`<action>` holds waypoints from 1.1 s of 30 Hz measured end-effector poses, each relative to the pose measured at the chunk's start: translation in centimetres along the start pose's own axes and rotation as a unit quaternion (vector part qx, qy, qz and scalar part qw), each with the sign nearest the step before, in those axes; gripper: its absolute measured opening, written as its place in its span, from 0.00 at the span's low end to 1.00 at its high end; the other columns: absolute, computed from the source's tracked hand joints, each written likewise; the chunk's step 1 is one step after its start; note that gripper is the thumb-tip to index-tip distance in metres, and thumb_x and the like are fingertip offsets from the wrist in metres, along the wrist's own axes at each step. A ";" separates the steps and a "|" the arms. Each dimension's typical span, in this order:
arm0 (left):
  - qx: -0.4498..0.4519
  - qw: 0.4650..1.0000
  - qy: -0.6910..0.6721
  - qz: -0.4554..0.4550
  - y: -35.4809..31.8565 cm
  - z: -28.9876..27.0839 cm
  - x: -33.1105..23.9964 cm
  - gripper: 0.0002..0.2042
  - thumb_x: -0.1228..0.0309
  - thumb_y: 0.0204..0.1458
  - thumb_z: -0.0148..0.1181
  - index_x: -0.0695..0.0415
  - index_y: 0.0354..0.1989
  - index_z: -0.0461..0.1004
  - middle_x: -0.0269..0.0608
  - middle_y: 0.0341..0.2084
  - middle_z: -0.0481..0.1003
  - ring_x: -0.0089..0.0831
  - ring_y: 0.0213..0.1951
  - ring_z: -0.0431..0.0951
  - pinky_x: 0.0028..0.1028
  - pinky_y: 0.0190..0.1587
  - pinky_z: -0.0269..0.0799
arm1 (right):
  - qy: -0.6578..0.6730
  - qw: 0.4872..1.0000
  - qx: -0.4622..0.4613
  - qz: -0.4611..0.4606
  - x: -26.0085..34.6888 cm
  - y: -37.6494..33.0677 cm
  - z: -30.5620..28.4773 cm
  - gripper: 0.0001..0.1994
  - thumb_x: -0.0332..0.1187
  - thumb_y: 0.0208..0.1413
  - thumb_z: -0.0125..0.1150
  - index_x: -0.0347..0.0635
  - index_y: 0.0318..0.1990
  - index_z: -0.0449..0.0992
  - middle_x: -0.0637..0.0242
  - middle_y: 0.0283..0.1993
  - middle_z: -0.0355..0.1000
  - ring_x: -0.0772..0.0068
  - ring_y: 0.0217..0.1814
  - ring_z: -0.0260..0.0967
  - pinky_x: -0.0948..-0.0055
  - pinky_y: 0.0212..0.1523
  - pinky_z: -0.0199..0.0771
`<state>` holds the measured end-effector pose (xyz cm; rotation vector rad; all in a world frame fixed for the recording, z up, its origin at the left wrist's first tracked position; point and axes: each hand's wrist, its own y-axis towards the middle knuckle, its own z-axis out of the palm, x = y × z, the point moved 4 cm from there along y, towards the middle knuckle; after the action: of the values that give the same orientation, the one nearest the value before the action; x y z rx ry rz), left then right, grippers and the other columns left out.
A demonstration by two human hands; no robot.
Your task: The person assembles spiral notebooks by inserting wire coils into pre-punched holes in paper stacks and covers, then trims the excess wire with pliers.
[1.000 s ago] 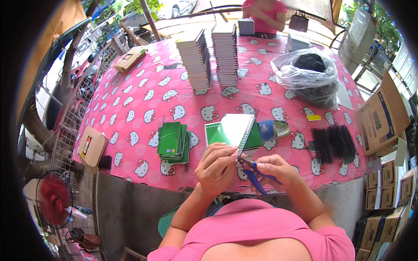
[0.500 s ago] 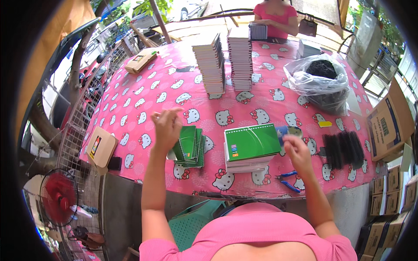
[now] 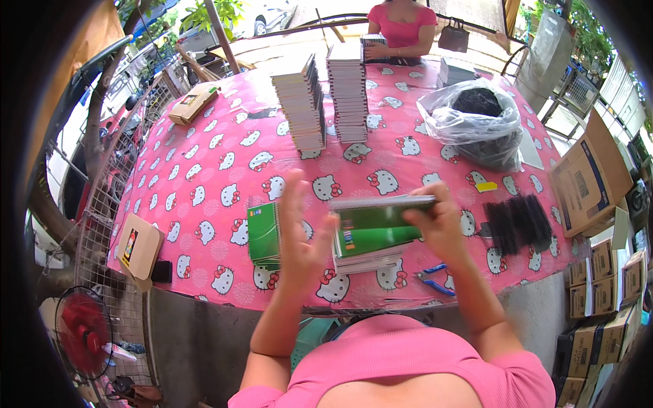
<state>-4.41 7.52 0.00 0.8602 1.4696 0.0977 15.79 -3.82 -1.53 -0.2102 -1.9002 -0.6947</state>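
My right hand (image 3: 435, 219) grips the right end of a green notebook (image 3: 381, 216), fingers behind and thumb in front. That notebook is raised and tilted above a stack of green-covered notebooks (image 3: 371, 260), and its upper edge is blurred by motion. At its left end my left hand (image 3: 303, 234) is upright and open, palm turned toward the notebook, thumb close to its edge; whether they touch I cannot tell. Just left of that hand lies a smaller pile of green spiral notebooks (image 3: 262, 231), partly hidden by it. Blue-handled pliers (image 3: 435, 280) rest right of the stack.
Two tall notebook stacks (image 3: 300, 112) stand farther back. To the right are a plastic bag of black coils (image 3: 476, 129), loose black coils (image 3: 518, 224), a yellow piece (image 3: 486, 187) and a cardboard box (image 3: 588, 183). Across the table a person (image 3: 401, 30) holds notebooks.
My left hand has moved right from the small pile to the stack's left side. My right hand has taken hold of a green notebook and lifted it. The whole view has shifted slightly.
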 end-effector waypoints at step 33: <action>0.002 0.958 0.278 0.063 1.0 7.8 -4.0 0.10 0.66 0.42 0.71 0.55 0.31 0.82 0.34 0.29 0.79 0.29 0.37 0.74 0.30 0.47 0.61 | -0.193 0.981 -0.005 0.035 -10.2 -0.4 -7.8 0.13 0.22 0.42 0.68 0.38 0.39 0.79 0.66 0.31 0.71 0.75 0.28 0.70 0.75 0.30 0.70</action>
<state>2.30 2.53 2.80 0.9761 1.9353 0.4625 26.15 -6.79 -8.60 -0.4419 -2.2464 -0.6495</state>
